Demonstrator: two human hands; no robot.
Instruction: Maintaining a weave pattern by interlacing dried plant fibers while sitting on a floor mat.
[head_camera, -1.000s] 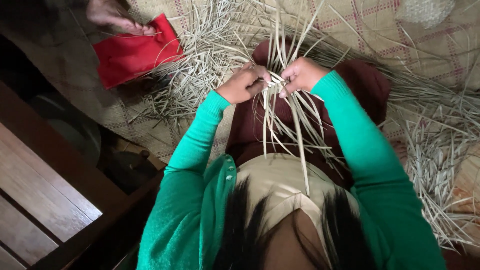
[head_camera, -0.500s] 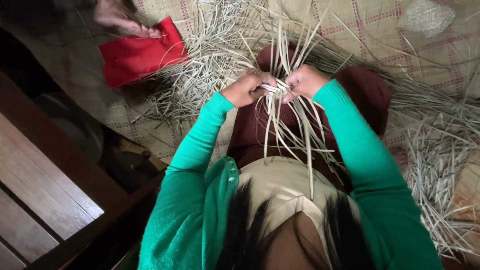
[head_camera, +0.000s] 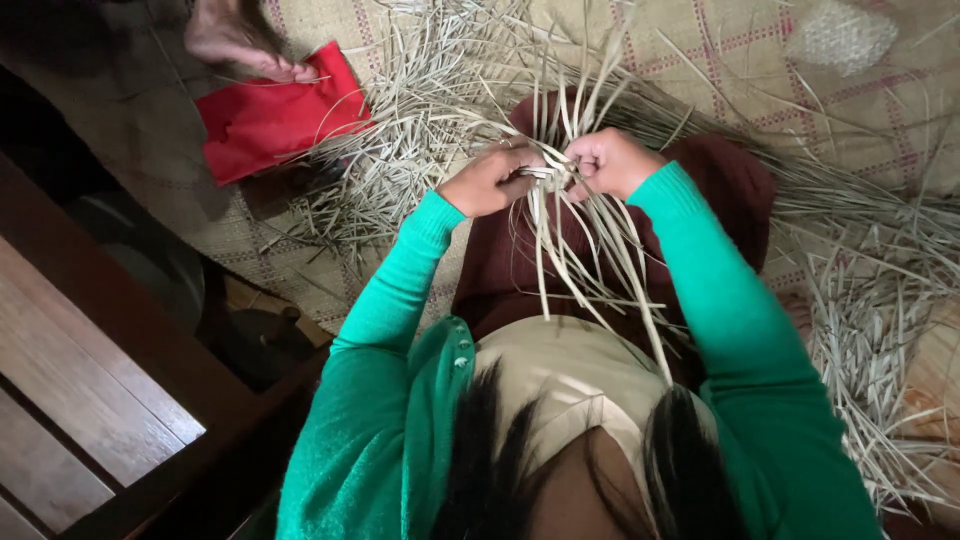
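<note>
Woven strip bundle (head_camera: 553, 178): the worked section sits between my 2 hands, above my lap, over the dark red cloth (head_camera: 720, 190) that covers my knees. My left hand (head_camera: 492, 180) is clenched on the bundle from the left, fingers (head_camera: 520, 178) curled over the interlaced part. My right hand (head_camera: 612, 160) is clenched on it from the right, thumb and fingers pinched on the same crossing.

Progress: only a short interlaced band shows at the grip. I judge the work to be at an early stage; the band is small and partly hidden by my fingers, so the count of finished rows cannot be read. Long loose strips (head_camera: 610, 270) hang from the band toward my chest, and more fan upward away from me. All of these are unwoven.

Stock: a large heap of pale strips (head_camera: 400, 110) lies on the woven floor mat (head_camera: 800, 80) ahead and to my left, with a second heap (head_camera: 880, 350) at my right.

Room for movement:
1. Left: a dark wooden ledge (head_camera: 100, 360) runs close beside my left elbow and limits outward swing there.
2. Right: the mat is open, but covered with strips.
3. Ahead: another person's hand (head_camera: 240, 40) rests on a red cloth (head_camera: 275, 110), well apart from my hands.
4. Near side: the hanging strips reach my chest, so a pull toward me has little slack.
</note>
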